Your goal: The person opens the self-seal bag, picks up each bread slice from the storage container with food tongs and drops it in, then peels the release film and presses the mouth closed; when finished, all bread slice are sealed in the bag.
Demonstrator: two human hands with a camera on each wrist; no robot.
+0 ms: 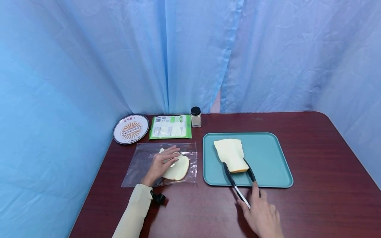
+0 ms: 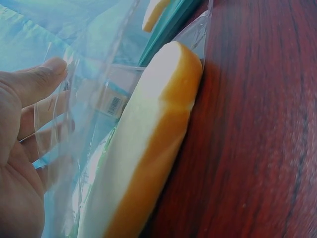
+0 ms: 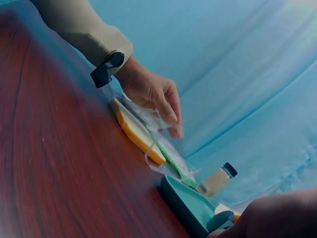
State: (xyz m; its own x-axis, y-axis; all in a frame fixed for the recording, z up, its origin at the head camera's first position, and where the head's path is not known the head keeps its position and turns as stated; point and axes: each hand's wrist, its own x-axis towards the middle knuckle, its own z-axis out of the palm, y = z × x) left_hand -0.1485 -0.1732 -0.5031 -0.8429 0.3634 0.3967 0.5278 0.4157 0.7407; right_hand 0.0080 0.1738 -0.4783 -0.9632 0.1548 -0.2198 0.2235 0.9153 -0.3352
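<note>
My left hand (image 1: 162,163) is over a clear plastic bag (image 1: 140,168) with a slice of bread (image 1: 180,168) inside. In the left wrist view, the bag's film (image 2: 94,74) is raised at my thumb and fingers, which seem to pinch it. The bread slice (image 2: 138,144) lies beside that hand, its brown crust facing the camera. My right hand (image 1: 263,213) grips a pair of tongs (image 1: 242,198) with black ends. The tongs' tips stand on either side of the near end of another bread slice (image 1: 230,153) on the teal tray (image 1: 268,158).
Behind the bag lie a white patterned plate (image 1: 119,134) and a green-and-white packet (image 1: 171,127). A small black-capped jar (image 1: 196,117) stands to the packet's right. Blue curtains (image 1: 193,56) enclose the dark red table (image 1: 315,158) at the back and sides.
</note>
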